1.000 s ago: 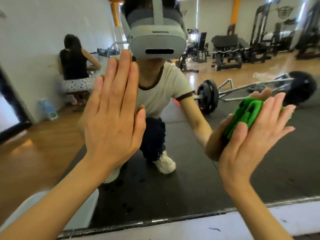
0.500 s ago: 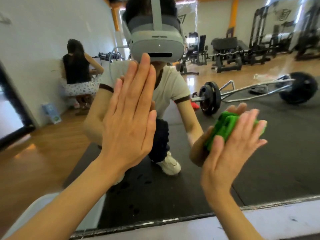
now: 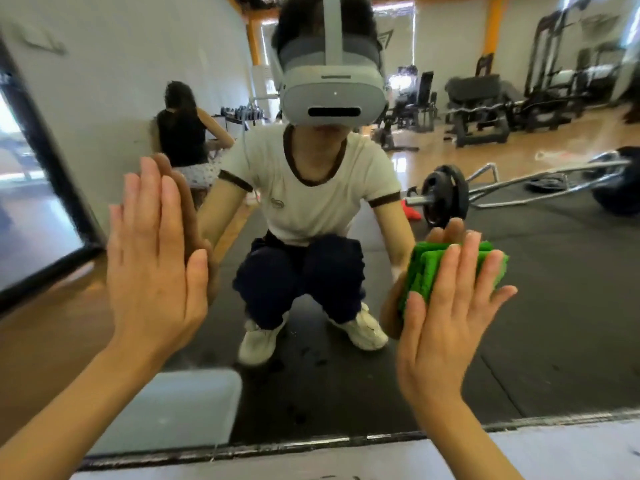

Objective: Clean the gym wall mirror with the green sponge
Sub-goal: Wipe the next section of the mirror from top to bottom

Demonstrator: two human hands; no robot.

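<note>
**Sponge pressed flat to the glass, low on the mirror**

My right hand (image 3: 446, 306) is spread flat with straight fingers, pressing the green sponge (image 3: 446, 268) against the mirror (image 3: 519, 323); it isn't curled around it. The sponge sits under my fingers and upper palm, its edges showing between and beyond the fingertips, low on the glass and a little above the bottom frame (image 3: 311, 448). My left hand (image 3: 156, 258) is also flat and spread, fingers together, planted bare on the glass well apart from the sponge, seemingly as a brace.

2 risks I see. With only flat pressure holding it, the sponge could slide out from under my fingers on a fast stroke and drop. And the bare left palm is likely leaving prints on glass I'm supposed to clean, so that patch would need wiping too.
</note>
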